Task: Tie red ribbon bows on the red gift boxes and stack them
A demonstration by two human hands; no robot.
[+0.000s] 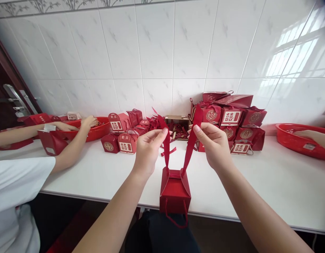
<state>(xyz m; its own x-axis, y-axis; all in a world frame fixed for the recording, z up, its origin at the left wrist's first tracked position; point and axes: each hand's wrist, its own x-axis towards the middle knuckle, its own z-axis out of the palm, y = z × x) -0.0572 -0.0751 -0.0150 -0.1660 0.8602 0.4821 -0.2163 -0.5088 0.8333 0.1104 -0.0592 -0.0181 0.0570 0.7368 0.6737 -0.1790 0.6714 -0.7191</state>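
Note:
A small red gift box (175, 191) stands at the table's front edge, its top folded together and a red cord handle (175, 222) hanging down its near side. Two ends of a red ribbon (192, 146) rise from the top of the box. My left hand (149, 149) pinches one end between thumb and fingers. The other end is pinched by my right hand (213, 144). Both ends are held up taut and apart, above the box. Behind my hands sits an open cardboard carton (177, 118) full of red ribbon pieces.
Finished-looking red boxes are stacked at right (229, 116) and left (120, 131) along the tiled wall. A co-worker's hands reach into a red basin (97, 133) at left, beside an upright red box (52, 142). Another person's hand is in the red basin (304, 146) at far right.

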